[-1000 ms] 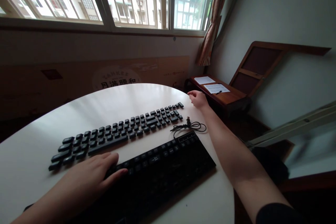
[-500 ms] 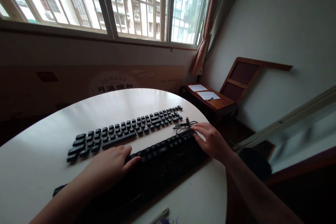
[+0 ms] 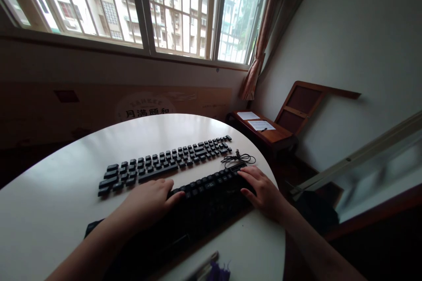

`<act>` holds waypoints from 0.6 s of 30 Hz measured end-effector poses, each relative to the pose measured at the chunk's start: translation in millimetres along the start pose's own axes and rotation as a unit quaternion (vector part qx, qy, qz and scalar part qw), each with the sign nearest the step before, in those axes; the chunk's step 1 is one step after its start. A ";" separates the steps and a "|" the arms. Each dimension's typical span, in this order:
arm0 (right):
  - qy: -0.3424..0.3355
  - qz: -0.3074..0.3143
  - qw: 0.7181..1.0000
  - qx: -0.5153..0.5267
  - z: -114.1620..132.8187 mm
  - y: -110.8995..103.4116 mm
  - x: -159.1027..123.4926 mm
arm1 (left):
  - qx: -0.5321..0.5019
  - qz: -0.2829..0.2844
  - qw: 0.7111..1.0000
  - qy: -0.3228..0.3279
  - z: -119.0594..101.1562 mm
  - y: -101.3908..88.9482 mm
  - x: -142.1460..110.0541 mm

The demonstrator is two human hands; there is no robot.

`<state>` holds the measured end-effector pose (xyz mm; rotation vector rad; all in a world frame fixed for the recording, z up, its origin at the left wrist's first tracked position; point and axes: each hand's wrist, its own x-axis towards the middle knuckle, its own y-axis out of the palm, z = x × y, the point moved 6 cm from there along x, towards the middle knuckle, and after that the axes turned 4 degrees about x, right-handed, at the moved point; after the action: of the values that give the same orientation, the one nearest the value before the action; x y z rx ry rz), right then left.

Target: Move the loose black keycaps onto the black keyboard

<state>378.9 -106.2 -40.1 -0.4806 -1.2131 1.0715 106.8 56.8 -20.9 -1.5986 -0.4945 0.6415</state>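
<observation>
A black keyboard (image 3: 201, 217) lies at a slant across the white round table, its middle dark and hard to make out. One band of keys (image 3: 207, 183) remains visible along its far side. My left hand (image 3: 153, 195) grips that far side, fingers curled over the edge and thumb on the near side. At the right end, my right hand (image 3: 262, 189) rests on the keyboard with fingers and thumb apart, fingertips near the small panel (image 3: 238, 167). Loose black keycaps (image 3: 165, 161) are laid out in rows beyond it. A coiled cable (image 3: 239, 157) lies by the panel.
The white table (image 3: 42, 193) has a curved edge. Near its front lie a pale, blurred stick-like tool (image 3: 206, 263) and something purple (image 3: 219, 272). Beyond the table stand a low wooden bench (image 3: 273, 134) with papers (image 3: 260, 125) and a barred window (image 3: 108, 9).
The view has shifted, so the table things appear farther right. My right thumb has moved down and away from the fingers. My left hand keeps its place on the keyboard.
</observation>
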 end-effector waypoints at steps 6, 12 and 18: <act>-0.027 0.044 0.999 0.006 8.2 5.7 4.0 | 0.002 -0.002 1.000 0.007 -1.6 -1.7 -1.3; -0.017 0.039 0.999 -0.003 9.6 5.4 10.0 | 0.003 0.000 1.000 0.000 1.9 2.8 2.2; -0.032 -0.043 0.998 0.026 3.8 -6.1 4.0 | 0.010 0.016 1.000 -0.008 3.1 2.3 1.4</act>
<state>377.8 -106.5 -31.9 -0.3522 -1.2483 1.0488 105.7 59.8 -23.6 -1.5865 -0.4731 0.6816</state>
